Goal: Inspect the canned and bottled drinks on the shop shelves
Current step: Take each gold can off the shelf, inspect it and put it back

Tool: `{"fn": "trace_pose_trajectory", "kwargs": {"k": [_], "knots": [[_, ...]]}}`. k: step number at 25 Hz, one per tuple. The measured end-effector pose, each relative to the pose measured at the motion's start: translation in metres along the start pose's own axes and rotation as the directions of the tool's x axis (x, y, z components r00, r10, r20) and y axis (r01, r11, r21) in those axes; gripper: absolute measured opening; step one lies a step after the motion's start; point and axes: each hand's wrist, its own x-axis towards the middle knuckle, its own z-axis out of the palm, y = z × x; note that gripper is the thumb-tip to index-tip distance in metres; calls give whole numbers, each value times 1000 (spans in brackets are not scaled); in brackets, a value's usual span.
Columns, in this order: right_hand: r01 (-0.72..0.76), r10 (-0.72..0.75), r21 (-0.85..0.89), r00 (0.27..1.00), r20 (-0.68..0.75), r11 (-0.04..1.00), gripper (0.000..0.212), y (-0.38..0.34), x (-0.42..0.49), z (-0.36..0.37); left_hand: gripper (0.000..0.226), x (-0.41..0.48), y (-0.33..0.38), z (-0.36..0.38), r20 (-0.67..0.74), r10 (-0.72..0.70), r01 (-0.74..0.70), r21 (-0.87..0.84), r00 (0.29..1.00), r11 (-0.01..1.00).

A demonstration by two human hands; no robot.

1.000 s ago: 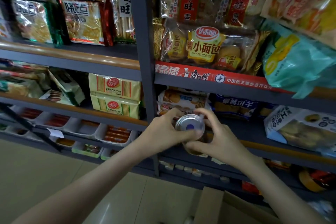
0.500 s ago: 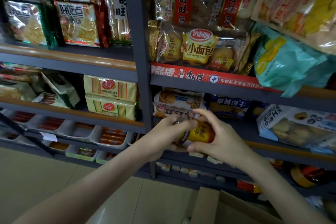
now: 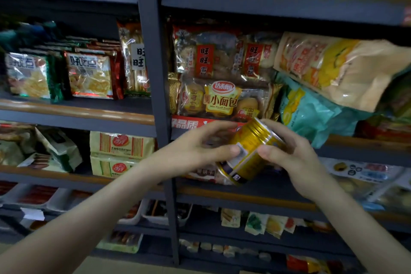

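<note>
While our right hand (image 3: 293,158) curls round the gold can (image 3: 250,149), our left hand (image 3: 193,151) pinches it, thumb on the pale label — the can sits tilted between both hands, its ribbed top leaning away, just below the mini bread pack (image 3: 222,100) on the shelf (image 3: 184,124) beyond our fingers.

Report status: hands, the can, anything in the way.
Left hand and right hand both grip the gold can. Can tilted, held in front of the shelves. Nothing blocking it; bread pack behind.
</note>
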Motion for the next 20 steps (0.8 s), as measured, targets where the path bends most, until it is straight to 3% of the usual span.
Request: {"fn": "trace_pose_trajectory", "kwargs": {"k": [2, 3, 5, 8, 12, 15, 16, 18, 20], "knots": [[23, -23, -50, 1000, 1, 999, 35, -20, 11, -8, 80, 8, 26, -3, -26, 137, -124, 281, 990, 952], [31, -31, -78, 999, 7, 996, 32, -31, 18, -14, 78, 13, 38, -3, -42, 179, -157, 310, 983, 937], [46, -41, -99, 997, 58, 994, 42, -49, 30, -28, 60, 25, 55, -9, -13, 195, -190, 162, 981, 968], [89, -60, -153, 981, 185, 984, 74, -78, 45, -54, 42, 45, 75, -22, 131, 220, -212, -71, 967, 975], [144, -82, -155, 933, 351, 977, 80, -123, 58, -82, 60, 66, 106, -30, 159, 353, -313, -229, 922, 922], [236, -167, -201, 937, 308, 951, 77, -156, 69, -94, 87, 76, 133, -36, 131, 390, -321, -364, 912, 874], [261, -201, -215, 943, 266, 941, 76, -166, 74, -98, 85, 78, 144, -38, 112, 394, -324, -393, 912, 861], [301, -270, -246, 951, 153, 921, 71, -183, 84, -108, 58, 81, 168, -43, 2, 436, -421, -261, 900, 869], [314, -324, -269, 946, 9, 910, 57, -199, 97, -122, 34, 84, 188, -52, -188, 587, -556, 195, 787, 808]]}}
